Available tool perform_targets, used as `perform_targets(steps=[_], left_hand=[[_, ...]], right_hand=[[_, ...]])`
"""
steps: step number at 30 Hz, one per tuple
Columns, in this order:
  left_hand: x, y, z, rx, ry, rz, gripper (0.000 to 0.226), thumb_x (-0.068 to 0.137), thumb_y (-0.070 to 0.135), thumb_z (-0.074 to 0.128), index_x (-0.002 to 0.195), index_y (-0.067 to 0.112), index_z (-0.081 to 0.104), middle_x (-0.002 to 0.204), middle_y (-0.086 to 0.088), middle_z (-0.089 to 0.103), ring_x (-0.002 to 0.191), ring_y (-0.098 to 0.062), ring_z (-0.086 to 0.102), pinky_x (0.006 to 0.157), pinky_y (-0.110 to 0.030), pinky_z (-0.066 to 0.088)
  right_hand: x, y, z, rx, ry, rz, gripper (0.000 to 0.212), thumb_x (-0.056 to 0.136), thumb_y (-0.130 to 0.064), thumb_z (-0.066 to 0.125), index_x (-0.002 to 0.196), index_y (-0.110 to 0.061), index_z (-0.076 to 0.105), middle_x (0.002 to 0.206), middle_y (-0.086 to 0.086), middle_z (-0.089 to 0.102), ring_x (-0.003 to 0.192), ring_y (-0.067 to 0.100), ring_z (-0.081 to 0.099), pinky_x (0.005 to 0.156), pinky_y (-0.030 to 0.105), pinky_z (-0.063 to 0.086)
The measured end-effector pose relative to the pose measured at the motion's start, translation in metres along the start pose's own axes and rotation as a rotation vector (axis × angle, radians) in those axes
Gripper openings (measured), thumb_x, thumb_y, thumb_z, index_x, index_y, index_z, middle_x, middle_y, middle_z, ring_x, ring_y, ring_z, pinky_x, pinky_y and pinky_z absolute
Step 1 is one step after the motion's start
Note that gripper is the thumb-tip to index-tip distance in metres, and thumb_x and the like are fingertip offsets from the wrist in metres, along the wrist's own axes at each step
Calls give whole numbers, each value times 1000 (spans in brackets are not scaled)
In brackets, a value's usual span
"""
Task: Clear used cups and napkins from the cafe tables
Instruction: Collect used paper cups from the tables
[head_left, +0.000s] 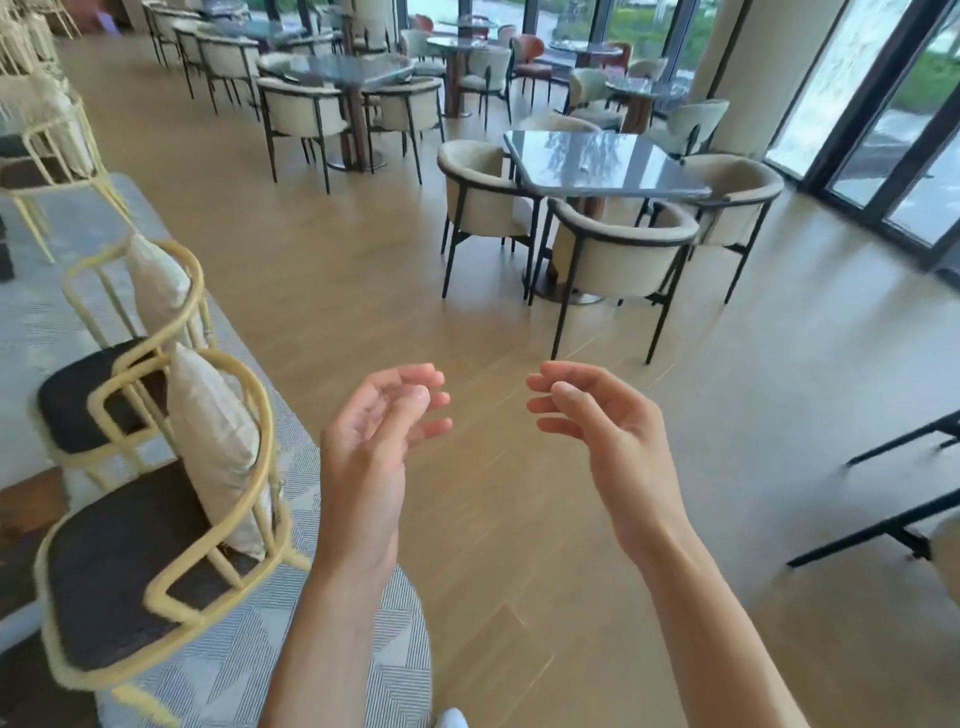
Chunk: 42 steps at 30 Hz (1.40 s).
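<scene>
Hanging loose over the floor (493, 291), the left hand (374, 441) and right hand (608, 436) are held out in front, fingers lightly curled, nothing gripped, probably kept free for carrying. Yellow chairs (171, 519) are passed on the left. Ahead, the nearest bench (597, 161) is ringed by beige chairs (618, 260); no cups or napkins can be made out on it.
</scene>
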<state>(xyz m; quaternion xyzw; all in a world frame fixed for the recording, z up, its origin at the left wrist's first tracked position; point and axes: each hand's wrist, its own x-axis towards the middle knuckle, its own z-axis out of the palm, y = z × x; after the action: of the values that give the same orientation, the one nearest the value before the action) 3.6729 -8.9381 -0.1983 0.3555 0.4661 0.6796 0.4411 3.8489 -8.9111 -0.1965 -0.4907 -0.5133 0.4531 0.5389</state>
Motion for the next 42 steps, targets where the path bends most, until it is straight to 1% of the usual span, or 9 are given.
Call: perform_targets(steps=[2, 8, 14, 19, 21, 29, 32, 37, 42], left_hand=[[52, 9, 4, -12, 12, 37, 17, 100, -1, 55, 102, 5, 70, 105, -10, 73, 98, -24, 69, 87, -41, 60], [165, 10, 16, -21, 80, 78, 19, 100, -1, 54, 99, 7, 71, 103, -9, 73, 96, -23, 69, 84, -38, 60], [285, -10, 40, 60, 171, 123, 18, 100, -2, 55, 100, 4, 71, 107, -15, 74, 96, -22, 70, 83, -38, 61], [406, -12, 61, 130, 295, 201, 17, 100, -3, 55, 100, 2, 71, 113, -20, 72, 96, -24, 69, 86, -43, 59], [454, -4, 73, 156, 326, 229, 16, 100, -3, 55, 102, 1, 70, 111, -18, 72, 95, -22, 70, 85, -42, 60], [622, 7, 91, 183, 413, 366, 16, 100, -2, 54, 102, 0, 70, 103, -10, 74, 93, -23, 72, 81, -38, 61], [690, -3, 84, 165, 427, 367, 17, 100, -2, 54, 100, 2, 71, 101, -9, 75, 91, -23, 72, 79, -37, 62], [833, -4, 71, 139, 372, 402, 17, 100, -1, 55, 101, 5, 72, 99, -8, 76, 92, -22, 72, 79, -36, 62], [982, 10, 51, 115, 299, 411, 18, 100, 0, 56, 101, 8, 73, 98, -7, 76, 93, -23, 73, 78, -35, 62]], right_hand=[[51, -5, 16, 10, -6, -35, 20, 94, -21, 61, 108, -17, 74, 103, -3, 79, 94, 18, 74, 85, 31, 60], [180, 1, 61, 52, -84, -41, 19, 101, -11, 59, 108, -18, 75, 104, -2, 79, 95, 20, 74, 86, 34, 59], [313, 23, 109, 133, -197, -47, 25, 88, -28, 59, 105, -20, 75, 104, -3, 79, 94, 19, 75, 81, 28, 58], [447, 27, 149, 173, -313, -62, 21, 93, -22, 60, 106, -18, 75, 103, -2, 79, 93, 16, 75, 87, 34, 59], [503, 18, 163, 181, -361, -74, 19, 97, -16, 59, 107, -17, 75, 103, -1, 79, 95, 17, 74, 90, 38, 59], [678, 9, 223, 198, -499, -115, 26, 90, -26, 59, 109, -17, 74, 103, -3, 79, 96, 16, 74, 85, 31, 60], [741, 20, 255, 166, -525, -122, 19, 97, -17, 60, 109, -17, 74, 104, -3, 79, 97, 17, 74, 90, 36, 58], [855, 17, 327, 152, -499, -191, 28, 86, -31, 60, 106, -17, 75, 101, 0, 79, 95, 18, 74, 89, 35, 60], [966, 7, 408, 124, -466, -219, 22, 92, -24, 62, 108, -14, 74, 104, 4, 78, 96, 23, 74, 94, 44, 59]])
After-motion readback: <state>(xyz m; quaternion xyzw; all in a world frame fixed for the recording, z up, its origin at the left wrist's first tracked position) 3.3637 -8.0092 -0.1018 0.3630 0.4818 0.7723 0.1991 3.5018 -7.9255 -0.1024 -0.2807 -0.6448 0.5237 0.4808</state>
